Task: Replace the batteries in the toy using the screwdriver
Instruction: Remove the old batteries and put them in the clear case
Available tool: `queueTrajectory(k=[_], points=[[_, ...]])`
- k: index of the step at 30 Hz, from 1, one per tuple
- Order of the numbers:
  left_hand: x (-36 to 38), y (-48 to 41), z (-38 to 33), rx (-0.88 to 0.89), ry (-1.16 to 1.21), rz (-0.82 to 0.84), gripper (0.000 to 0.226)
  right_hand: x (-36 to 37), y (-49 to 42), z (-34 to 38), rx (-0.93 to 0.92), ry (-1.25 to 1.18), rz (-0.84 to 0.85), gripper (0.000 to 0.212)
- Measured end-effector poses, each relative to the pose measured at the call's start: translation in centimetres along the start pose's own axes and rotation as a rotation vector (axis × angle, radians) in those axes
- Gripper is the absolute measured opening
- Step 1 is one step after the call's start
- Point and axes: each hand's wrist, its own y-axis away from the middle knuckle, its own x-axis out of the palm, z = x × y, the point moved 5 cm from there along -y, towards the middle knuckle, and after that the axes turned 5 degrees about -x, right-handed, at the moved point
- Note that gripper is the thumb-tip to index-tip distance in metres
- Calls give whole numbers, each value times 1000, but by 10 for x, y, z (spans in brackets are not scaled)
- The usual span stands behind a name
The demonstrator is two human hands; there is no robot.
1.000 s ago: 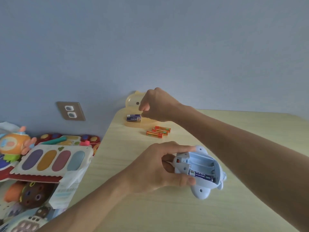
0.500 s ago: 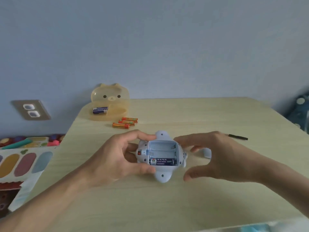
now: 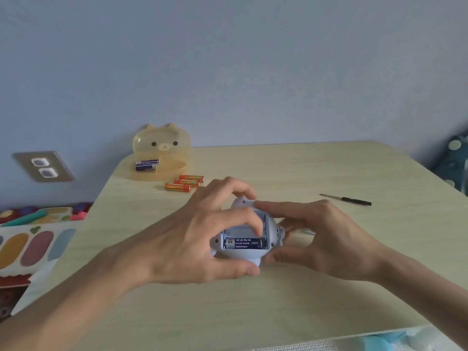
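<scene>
1. Gripping the pale blue toy point(image 3: 272, 230) from both sides, the left hand point(image 3: 192, 239) curls a finger into its open battery compartment.
2. Right hand point(image 3: 326, 236) pinches the toy's right end.
3. One dark battery point(image 3: 244, 243) sits inside; the toy rests on the table point(image 3: 253, 305).

The pale blue toy point(image 3: 272, 231) is being held belly-up, its compartment open with one blue battery point(image 3: 244, 243) lying in the nearest slot. The screwdriver point(image 3: 347, 199) is lying apart on the right; three orange batteries point(image 3: 184, 183) are lying behind.
</scene>
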Motion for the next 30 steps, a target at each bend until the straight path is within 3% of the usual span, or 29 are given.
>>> queueTrajectory(k=[5, 10, 24, 30], points=[[6, -9, -4, 57, -19, -6, 26, 1, 0, -4, 35, -104, -20, 68], [9, -16, -4, 94, -20, -24, 20, 6, -4, -8, 56, -172, 6, 42], [7, -19, -4, 106, 33, -37, 21, 12, -9, -4, 13, -247, 87, 21], [0, -16, -2, 95, 125, -43, 13, 10, -9, -1, -2, -186, 96, 26]])
